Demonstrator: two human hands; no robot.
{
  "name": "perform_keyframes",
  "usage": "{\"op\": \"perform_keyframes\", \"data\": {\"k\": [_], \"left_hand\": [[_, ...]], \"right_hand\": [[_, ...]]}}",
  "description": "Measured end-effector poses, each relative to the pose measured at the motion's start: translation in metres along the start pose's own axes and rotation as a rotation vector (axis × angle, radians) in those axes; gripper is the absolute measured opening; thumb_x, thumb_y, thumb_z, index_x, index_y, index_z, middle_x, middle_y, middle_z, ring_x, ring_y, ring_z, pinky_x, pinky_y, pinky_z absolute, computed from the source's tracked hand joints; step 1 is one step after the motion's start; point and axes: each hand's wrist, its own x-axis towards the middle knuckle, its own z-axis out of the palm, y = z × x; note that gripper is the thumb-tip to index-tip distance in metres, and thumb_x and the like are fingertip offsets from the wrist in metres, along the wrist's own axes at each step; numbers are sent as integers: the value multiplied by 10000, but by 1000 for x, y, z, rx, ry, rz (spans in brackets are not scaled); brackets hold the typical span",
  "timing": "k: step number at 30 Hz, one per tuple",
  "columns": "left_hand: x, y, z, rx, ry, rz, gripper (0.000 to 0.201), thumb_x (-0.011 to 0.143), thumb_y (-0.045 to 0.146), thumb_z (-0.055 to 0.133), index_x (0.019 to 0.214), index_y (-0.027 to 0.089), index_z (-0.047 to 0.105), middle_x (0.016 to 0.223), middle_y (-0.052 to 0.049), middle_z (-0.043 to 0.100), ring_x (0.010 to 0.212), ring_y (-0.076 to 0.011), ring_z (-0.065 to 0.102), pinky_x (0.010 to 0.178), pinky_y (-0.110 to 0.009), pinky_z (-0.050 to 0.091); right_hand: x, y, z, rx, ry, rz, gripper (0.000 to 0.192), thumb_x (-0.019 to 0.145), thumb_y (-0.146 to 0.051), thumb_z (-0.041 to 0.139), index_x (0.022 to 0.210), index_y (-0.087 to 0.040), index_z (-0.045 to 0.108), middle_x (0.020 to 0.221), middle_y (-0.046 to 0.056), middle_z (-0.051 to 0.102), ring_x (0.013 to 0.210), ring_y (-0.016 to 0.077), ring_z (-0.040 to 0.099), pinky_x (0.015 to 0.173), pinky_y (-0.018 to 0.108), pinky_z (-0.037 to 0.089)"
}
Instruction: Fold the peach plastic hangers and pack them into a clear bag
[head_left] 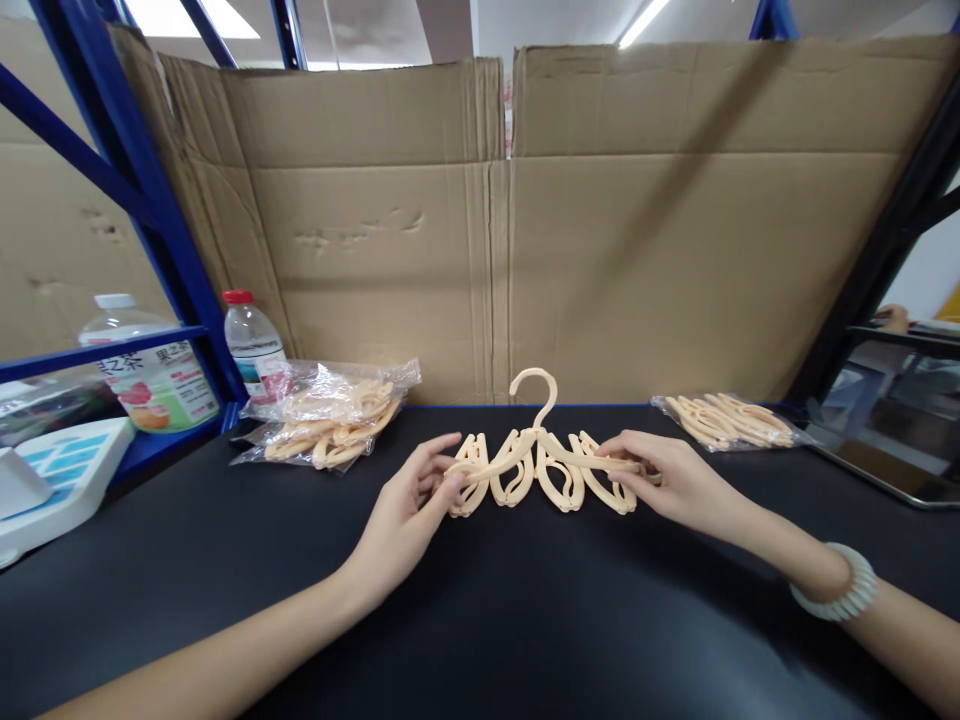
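A cream plastic clothes hanger [517, 455] is spread wide, its hook pointing up, in front of me. My left hand [418, 500] pinches the end of its left arm between thumb and fingers. At the opposite end, my right hand [667, 478] grips the right arm tip, with a pale beaded bracelet on that wrist. Just behind and below the hanger's arms, several folded hangers [561, 485] of the same cream colour lie in a row on the black table [480, 620]; the hanger and fingers partly cover them.
Clear bags of cream folded hangers [337, 420] are piled at the back left, and another bag [727, 420] lies at the back right. A red-capped bottle [253, 345] stands by the blue rack post [161, 230]. Cardboard [390, 260] walls the back. A white-and-blue tray [67, 480] sits far left.
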Motion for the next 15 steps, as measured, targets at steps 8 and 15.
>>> {"op": "perform_keyframes", "data": {"k": [8,15], "left_hand": [[3,1,0,-64,11,-130,335,819,450,611,956,150,668,663,13,581,582,-106,503,586,-230,439],[4,-1,1,-135,-16,-171,357,795,436,651,1000,143,645,629,25,580,584,-105,519,605,-229,444]], "right_hand": [[0,0,-4,-562,156,-195,211,946,-238,437,920,-175,637,888,91,652,813,223,567,726,354,446],[-3,-6,-2,-934,307,-242,182,922,-121,458,907,-135,639,1020,117,673,666,188,616,563,307,435]]}}
